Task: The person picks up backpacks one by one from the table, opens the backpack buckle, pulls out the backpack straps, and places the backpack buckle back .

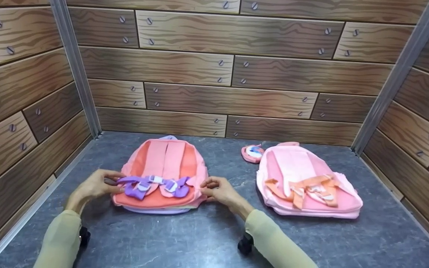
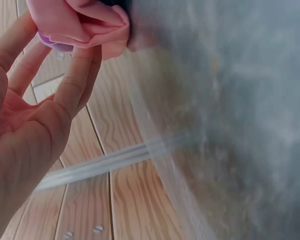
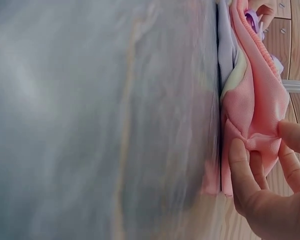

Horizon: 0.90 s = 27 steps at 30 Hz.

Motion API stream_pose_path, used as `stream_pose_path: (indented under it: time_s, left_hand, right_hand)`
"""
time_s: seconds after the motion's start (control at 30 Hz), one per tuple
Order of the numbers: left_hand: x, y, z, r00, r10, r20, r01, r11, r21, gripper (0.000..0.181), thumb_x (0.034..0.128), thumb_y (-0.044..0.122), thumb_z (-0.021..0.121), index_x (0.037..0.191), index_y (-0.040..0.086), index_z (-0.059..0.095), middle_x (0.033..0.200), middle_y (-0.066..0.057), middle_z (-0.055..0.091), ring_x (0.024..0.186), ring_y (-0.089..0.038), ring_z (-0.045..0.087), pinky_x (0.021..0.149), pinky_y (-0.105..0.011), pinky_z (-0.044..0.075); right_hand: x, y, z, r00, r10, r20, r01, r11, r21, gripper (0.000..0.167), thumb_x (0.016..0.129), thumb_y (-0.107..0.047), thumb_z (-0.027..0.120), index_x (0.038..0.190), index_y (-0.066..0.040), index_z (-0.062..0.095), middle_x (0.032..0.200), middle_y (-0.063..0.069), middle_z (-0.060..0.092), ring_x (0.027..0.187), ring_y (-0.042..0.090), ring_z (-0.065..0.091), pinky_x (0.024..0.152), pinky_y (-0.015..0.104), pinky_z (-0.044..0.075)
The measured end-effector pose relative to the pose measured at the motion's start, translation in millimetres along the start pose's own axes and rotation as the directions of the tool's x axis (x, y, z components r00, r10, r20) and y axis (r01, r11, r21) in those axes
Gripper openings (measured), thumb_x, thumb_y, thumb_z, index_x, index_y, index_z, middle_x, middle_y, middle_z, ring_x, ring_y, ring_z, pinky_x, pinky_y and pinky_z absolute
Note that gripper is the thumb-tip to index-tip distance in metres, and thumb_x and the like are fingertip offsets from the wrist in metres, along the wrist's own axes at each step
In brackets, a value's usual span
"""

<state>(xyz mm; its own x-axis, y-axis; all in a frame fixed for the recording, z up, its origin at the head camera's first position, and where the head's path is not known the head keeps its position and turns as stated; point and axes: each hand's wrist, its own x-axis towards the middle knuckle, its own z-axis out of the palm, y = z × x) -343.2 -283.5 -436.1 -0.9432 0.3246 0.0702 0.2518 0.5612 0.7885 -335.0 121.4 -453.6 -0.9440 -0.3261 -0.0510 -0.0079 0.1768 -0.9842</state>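
Observation:
A coral-pink backpack (image 1: pixel 167 156) lies on the grey table with its strap side up. Its purple straps and pale buckles (image 1: pixel 156 180) are gathered across the lower part. At the bag's left edge my left hand (image 1: pixel 97 183) grips the side fabric, thumb and fingers on either side of it; the left wrist view shows pink cloth (image 2: pixel 87 22) between them. My right hand (image 1: pixel 220 191) pinches the opposite side. A fold of that pink side (image 3: pixel 262 142) shows between the fingertips in the right wrist view, along with a lilac and pale yellow layer (image 3: pixel 232 60) below.
To the right lies a second, lighter pink backpack (image 1: pixel 296 163) with orange straps (image 1: pixel 311 190). A small round pink pouch (image 1: pixel 253 153) sits by its upper left. Wood-patterned walls (image 1: pixel 233 70) with metal corner strips enclose the grey table (image 1: pixel 162 242) at the back and sides.

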Motion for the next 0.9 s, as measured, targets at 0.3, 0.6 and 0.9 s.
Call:
stream_pose_path:
  time_s: [0.3,0.6,0.9]
  left_hand:
    - [5.6,13.1,21.3,1.000,-0.004,-0.011,0.004,1.000,-0.007,0.050,0.0804,0.014,0.079,0.124,-0.005,0.063,0.113,-0.025,0.066,0.099,-0.032,0.066,0.077,-0.028,0.055]
    - [13.2,30.6,37.5,1.000,-0.017,0.000,0.017,1.000,-0.002,0.047,0.0794,0.013,0.080,0.121,-0.003,0.065,0.108,-0.021,0.067,0.092,-0.025,0.066,0.069,-0.026,0.054]
    - [23.8,39.4,53.5,0.999,0.016,0.033,-0.016,1.000,-0.001,0.046,0.0785,0.011,0.081,0.120,-0.001,0.067,0.101,-0.017,0.065,0.083,-0.018,0.064,0.065,-0.027,0.054]
  right_hand:
    - [-9.8,2.6,-20.1,0.999,0.019,-0.044,-0.020,0.999,-0.043,0.017,0.092,-0.011,0.067,0.101,0.002,0.062,0.090,0.005,0.062,0.079,0.015,0.063,0.076,0.037,0.058]
    - [-18.6,5.9,-38.3,0.995,0.031,-0.098,-0.038,0.997,-0.070,0.016,0.088,-0.006,0.069,0.099,0.002,0.061,0.092,0.008,0.057,0.078,0.017,0.062,0.074,0.035,0.058]
    - [-29.3,9.6,-55.5,0.984,-0.067,-0.164,0.039,0.985,-0.168,0.030,0.085,0.001,0.068,0.115,0.002,0.063,0.097,0.016,0.062,0.080,0.019,0.061,0.071,0.037,0.059]
